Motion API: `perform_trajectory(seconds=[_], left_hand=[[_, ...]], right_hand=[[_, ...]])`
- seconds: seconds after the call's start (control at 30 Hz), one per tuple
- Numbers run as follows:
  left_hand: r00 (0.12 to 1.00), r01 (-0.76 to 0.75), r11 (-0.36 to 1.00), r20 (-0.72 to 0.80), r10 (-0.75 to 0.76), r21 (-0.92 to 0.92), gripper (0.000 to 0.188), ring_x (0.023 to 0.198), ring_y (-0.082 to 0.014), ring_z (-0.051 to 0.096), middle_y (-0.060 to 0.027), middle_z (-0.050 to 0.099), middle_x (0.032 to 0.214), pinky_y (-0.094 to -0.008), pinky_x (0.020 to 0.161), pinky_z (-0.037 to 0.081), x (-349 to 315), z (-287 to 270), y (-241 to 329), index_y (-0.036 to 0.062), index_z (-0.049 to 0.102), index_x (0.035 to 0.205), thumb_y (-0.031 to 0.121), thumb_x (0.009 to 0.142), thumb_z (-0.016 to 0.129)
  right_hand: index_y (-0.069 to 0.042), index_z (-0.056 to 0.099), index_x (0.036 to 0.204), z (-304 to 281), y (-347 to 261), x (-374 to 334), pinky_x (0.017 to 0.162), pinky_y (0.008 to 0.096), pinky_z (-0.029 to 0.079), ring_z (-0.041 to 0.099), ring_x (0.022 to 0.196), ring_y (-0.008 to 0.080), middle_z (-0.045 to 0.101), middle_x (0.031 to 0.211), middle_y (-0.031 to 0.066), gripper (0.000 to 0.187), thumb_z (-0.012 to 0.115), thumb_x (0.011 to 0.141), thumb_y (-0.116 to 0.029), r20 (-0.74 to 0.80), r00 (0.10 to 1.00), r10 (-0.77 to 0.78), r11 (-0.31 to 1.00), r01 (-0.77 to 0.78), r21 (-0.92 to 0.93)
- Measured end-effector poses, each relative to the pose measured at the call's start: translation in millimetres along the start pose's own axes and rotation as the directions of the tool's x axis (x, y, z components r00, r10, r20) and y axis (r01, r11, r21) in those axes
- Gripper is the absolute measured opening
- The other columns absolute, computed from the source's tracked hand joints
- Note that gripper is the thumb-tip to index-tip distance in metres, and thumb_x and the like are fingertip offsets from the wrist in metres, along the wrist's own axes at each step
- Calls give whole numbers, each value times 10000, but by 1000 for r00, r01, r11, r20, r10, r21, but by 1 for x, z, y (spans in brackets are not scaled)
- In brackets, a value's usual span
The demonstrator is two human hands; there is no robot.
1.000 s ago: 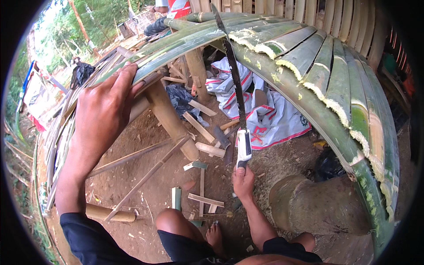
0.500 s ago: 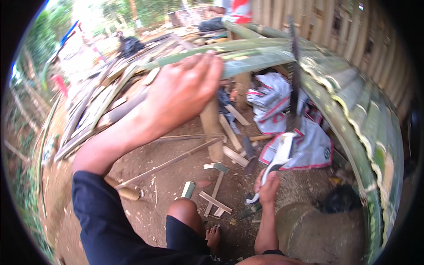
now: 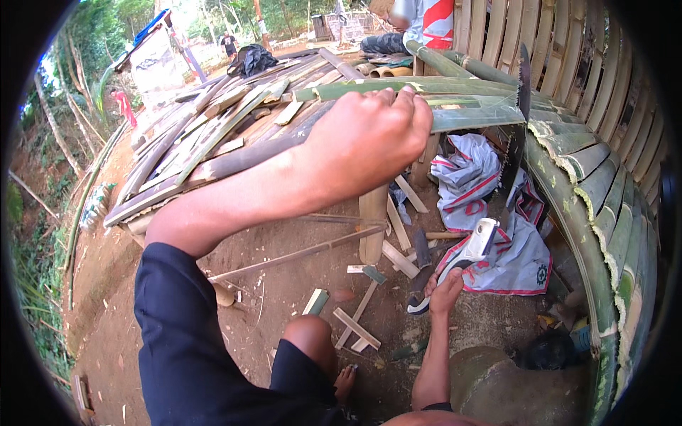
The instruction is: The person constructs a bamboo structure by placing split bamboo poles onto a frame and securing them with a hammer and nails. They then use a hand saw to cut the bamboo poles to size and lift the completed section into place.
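A green split-bamboo strip (image 3: 477, 117) runs across the upper middle, and my left hand (image 3: 376, 128) is closed over it from above. Lower down, my right hand (image 3: 445, 291) grips the white and dark handle of a pruning saw (image 3: 467, 254). The saw's dark toothed blade points up, nearly upright, and touches the strip near its right end. Another green bamboo length (image 3: 455, 86) lies just behind the strip. To the right of the blade, split-bamboo pieces form a curved-looking surface (image 3: 593, 160) with rough, pale cut ends.
Below the blade lies a crumpled white sack (image 3: 511, 263) with red edging. Bamboo offcuts (image 3: 356, 328) and a hammer-like tool (image 3: 421, 259) lie on the dirt ground. Piled bamboo (image 3: 234, 167) fills the left; a slatted wall (image 3: 554, 50) stands right. A person (image 3: 419, 28) sits behind.
The view has shifted, so the scene appears farther right and steadier. The saw blade stays against the strip, slightly more tilted. Both hands keep their holds.
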State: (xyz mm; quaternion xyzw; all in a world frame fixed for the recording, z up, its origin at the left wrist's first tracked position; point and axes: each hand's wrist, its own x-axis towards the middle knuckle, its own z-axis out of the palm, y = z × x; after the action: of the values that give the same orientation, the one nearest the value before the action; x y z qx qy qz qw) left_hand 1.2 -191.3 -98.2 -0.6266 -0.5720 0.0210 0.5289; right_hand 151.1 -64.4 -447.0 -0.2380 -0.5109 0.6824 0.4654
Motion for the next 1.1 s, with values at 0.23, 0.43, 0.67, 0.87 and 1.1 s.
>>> perform_trajectory(seconds=[0.23, 0.43, 0.67, 0.87, 1.1], left_hand=[[1000, 20, 1000, -2, -20, 21, 283, 893, -273, 704, -184, 689, 988, -344, 682, 581, -10, 3, 0, -17, 565, 1065, 63, 795, 592], [997, 0, 995, 82, 8, -101, 358, 780, -294, 709, -177, 689, 1008, -355, 578, 573, 0, -8, -7, -1, 568, 1117, 64, 773, 642], [996, 20, 992, -82, -31, -124, 270, 767, -308, 707, -199, 688, 1018, -391, 627, 580, 1, 5, 3, -1, 596, 1069, -9, 799, 595], [967, 174, 968, 216, -134, -179, 336, 752, -292, 700, -159, 694, 1014, -382, 629, 570, 11, -18, -5, 49, 623, 1138, 11, 804, 626], [996, 54, 994, -60, -60, -91, 313, 886, -280, 699, -152, 697, 1044, -363, 722, 572, 3, -8, 5, 10, 624, 1124, 7, 811, 629]], right_hand=[[-18, 466, 872, 9, -28, -34, 385, 236, 342, 406, 402, 114, 417, 543, 25, 570, 321, 998, -554, -35, 999, 36, 998, -37, -41], [-13, 492, 887, -56, -50, -32, 396, 227, 328, 411, 427, 88, 429, 568, 13, 570, 383, 986, -564, 249, 955, 163, 960, -212, 182], [-31, 507, 842, -38, -42, -28, 422, 248, 383, 457, 453, 77, 487, 592, 6, 497, 385, 1014, -481, 244, 968, 65, 995, -80, 51], [-49, 481, 849, -21, -67, -51, 377, 228, 345, 407, 404, 72, 430, 545, -11, 500, 353, 1014, -503, -11, 987, -162, 943, 152, -296], [-48, 492, 845, -38, -118, -80, 382, 222, 344, 420, 420, 65, 447, 567, -14, 521, 342, 1012, -519, 51, 999, -2, 952, 18, -305]])
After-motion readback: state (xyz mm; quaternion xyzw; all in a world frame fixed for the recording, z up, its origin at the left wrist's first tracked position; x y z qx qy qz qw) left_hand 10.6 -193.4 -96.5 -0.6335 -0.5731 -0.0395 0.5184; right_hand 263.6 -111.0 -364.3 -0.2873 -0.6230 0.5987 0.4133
